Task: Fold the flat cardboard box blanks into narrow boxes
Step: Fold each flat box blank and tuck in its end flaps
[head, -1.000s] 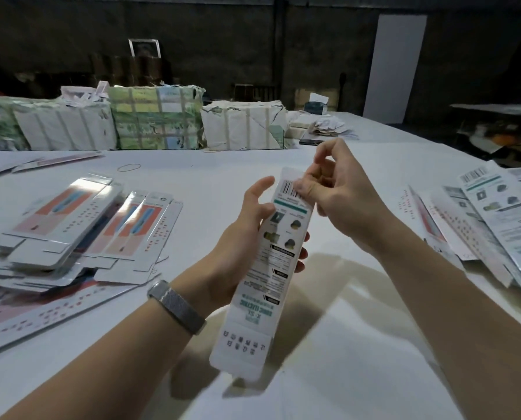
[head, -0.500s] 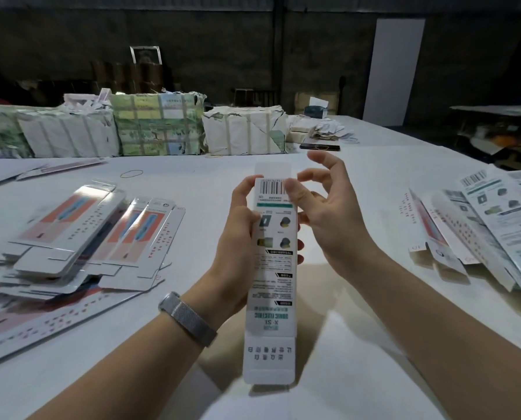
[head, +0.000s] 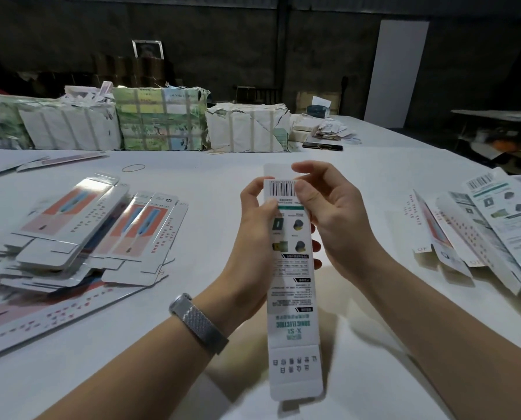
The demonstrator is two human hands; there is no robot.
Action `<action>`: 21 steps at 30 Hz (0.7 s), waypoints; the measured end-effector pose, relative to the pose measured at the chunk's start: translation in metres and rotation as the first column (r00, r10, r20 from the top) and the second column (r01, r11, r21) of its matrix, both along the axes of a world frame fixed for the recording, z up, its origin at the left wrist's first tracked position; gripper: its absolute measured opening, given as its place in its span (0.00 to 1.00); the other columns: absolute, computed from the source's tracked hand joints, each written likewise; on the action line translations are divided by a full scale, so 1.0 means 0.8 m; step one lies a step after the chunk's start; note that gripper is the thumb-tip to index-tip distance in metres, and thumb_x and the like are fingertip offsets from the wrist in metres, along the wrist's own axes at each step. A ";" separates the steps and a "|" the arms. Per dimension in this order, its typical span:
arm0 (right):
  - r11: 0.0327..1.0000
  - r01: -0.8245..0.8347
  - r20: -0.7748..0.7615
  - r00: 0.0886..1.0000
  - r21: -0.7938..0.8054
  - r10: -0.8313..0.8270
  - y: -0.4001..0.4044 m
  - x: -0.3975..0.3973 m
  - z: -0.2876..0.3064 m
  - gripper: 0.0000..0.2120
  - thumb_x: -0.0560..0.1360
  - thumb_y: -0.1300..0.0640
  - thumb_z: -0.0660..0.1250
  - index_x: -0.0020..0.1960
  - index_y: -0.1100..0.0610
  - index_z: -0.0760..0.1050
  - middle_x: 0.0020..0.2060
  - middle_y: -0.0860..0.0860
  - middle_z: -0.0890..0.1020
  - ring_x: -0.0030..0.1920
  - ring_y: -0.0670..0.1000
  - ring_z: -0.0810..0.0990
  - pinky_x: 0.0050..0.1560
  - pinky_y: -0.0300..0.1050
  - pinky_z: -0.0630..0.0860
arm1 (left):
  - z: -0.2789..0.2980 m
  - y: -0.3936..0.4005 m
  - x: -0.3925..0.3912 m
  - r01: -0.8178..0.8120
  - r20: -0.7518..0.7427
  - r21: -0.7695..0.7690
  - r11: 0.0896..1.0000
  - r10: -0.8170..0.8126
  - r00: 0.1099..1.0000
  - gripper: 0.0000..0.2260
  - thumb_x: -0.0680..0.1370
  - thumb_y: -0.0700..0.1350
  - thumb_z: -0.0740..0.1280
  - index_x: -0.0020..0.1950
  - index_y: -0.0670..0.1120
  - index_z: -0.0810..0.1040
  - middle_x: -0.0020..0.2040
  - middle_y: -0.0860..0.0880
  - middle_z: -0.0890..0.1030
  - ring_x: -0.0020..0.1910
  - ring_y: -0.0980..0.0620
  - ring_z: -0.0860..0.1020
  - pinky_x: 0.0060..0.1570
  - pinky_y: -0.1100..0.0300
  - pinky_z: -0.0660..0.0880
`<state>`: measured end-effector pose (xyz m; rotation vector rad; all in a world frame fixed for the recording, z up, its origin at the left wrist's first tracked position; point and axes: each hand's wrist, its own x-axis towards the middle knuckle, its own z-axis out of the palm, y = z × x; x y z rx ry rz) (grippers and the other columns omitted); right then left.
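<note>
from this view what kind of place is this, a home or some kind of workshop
Most likely a packing workshop or small warehouse, not a home. Strapped bundles of printed stock line the far edge of a big white table, flat box blanks lie heaped on it, and the walls behind are bare and dark.

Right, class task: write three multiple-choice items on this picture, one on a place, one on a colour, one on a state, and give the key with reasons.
1. Where does the rubber band lie?
A. on the table, left of the hands
B. round the wrist
C. on the phone

2. What colour is the stripe under the barcode on the narrow box?
A. red
B. green
C. yellow

3. How is the box held?
A. flat on the table
B. by one hand
C. by both hands

Key: 1 A, it lies on bare tabletop; 2 B, the stripe is green; 3 C, the left hand wraps it and the right hand pinches its top.
</note>
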<state>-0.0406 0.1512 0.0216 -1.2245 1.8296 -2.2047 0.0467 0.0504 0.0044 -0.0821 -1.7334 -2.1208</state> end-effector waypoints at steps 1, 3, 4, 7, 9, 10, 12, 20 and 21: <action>1.000 -0.001 -0.007 1.000 -0.001 0.001 0.000 0.000 0.000 0.07 0.83 0.59 0.61 0.57 0.50 0.75 0.40 0.47 0.81 0.37 0.50 0.85 0.28 0.42 0.78 | 0.001 -0.001 0.000 -0.001 0.004 -0.007 1.000 0.001 1.000 0.09 0.87 0.49 0.51 0.64 0.59 0.67 0.47 0.40 0.83 0.40 0.40 0.84 0.38 0.49 0.82; 1.000 0.001 -0.016 1.000 -0.013 -0.001 0.000 0.002 0.000 0.07 0.82 0.59 0.63 0.56 0.50 0.76 0.40 0.47 0.81 0.38 0.50 0.85 0.28 0.44 0.79 | 0.002 -0.004 0.000 0.015 0.014 -0.010 1.000 -0.015 1.000 0.08 0.87 0.49 0.51 0.63 0.58 0.67 0.44 0.43 0.83 0.38 0.41 0.84 0.36 0.50 0.82; 1.000 0.008 -0.018 1.000 -0.025 -0.009 0.000 0.003 0.001 0.07 0.80 0.59 0.64 0.56 0.49 0.77 0.41 0.47 0.81 0.38 0.50 0.84 0.29 0.45 0.79 | 0.003 -0.005 0.000 0.023 0.020 -0.015 1.000 -0.023 1.000 0.08 0.86 0.50 0.52 0.63 0.58 0.66 0.43 0.43 0.83 0.38 0.42 0.84 0.36 0.51 0.82; 0.994 0.049 -0.009 0.999 -0.095 -0.050 0.000 0.002 0.005 0.14 0.77 0.63 0.67 0.57 0.48 0.76 0.45 0.47 0.83 0.45 0.50 0.85 0.37 0.44 0.82 | 0.004 -0.005 0.001 0.033 0.037 -0.025 0.999 -0.033 0.999 0.09 0.86 0.50 0.52 0.65 0.58 0.65 0.43 0.40 0.83 0.38 0.43 0.84 0.35 0.53 0.81; 0.988 0.082 -0.011 0.996 -0.128 -0.084 0.002 -0.003 0.006 0.22 0.75 0.66 0.70 0.60 0.43 0.73 0.51 0.46 0.81 0.53 0.49 0.83 0.44 0.45 0.83 | 0.004 -0.002 0.001 0.047 0.036 -0.017 0.999 -0.046 0.998 0.09 0.86 0.50 0.52 0.65 0.60 0.65 0.44 0.40 0.83 0.38 0.43 0.84 0.36 0.52 0.81; 0.986 0.093 -0.005 0.995 -0.136 -0.095 0.003 -0.005 0.006 0.25 0.74 0.66 0.71 0.61 0.40 0.72 0.54 0.46 0.79 0.56 0.48 0.82 0.46 0.45 0.82 | 0.003 -0.001 0.001 0.049 0.032 -0.017 0.999 -0.048 0.998 0.09 0.86 0.50 0.52 0.65 0.62 0.64 0.44 0.40 0.83 0.38 0.43 0.84 0.36 0.52 0.81; 0.984 0.102 0.017 0.995 -0.146 -0.100 0.003 -0.005 0.008 0.30 0.74 0.66 0.71 0.62 0.35 0.70 0.56 0.46 0.76 0.57 0.47 0.81 0.46 0.46 0.83 | 0.002 0.001 0.001 0.050 0.028 -0.008 0.999 -0.050 0.998 0.11 0.86 0.51 0.53 0.65 0.67 0.61 0.43 0.40 0.83 0.37 0.44 0.84 0.35 0.54 0.81; 0.991 -0.026 0.094 0.995 -0.130 0.038 0.006 -0.008 0.007 0.21 0.72 0.64 0.69 0.62 0.48 0.74 0.41 0.50 0.78 0.48 0.56 0.82 0.50 0.58 0.83 | 0.000 -0.002 0.000 0.048 0.031 -0.056 0.997 -0.047 0.998 0.10 0.87 0.51 0.51 0.67 0.62 0.64 0.46 0.38 0.82 0.38 0.43 0.85 0.35 0.54 0.81; 0.990 -0.036 0.110 0.993 -0.138 0.052 0.005 -0.008 0.008 0.19 0.73 0.63 0.68 0.61 0.49 0.74 0.40 0.49 0.78 0.46 0.55 0.83 0.48 0.55 0.83 | 0.000 -0.002 -0.001 0.046 0.033 -0.061 0.997 -0.044 0.998 0.10 0.87 0.51 0.51 0.66 0.61 0.65 0.45 0.40 0.82 0.38 0.43 0.85 0.35 0.54 0.81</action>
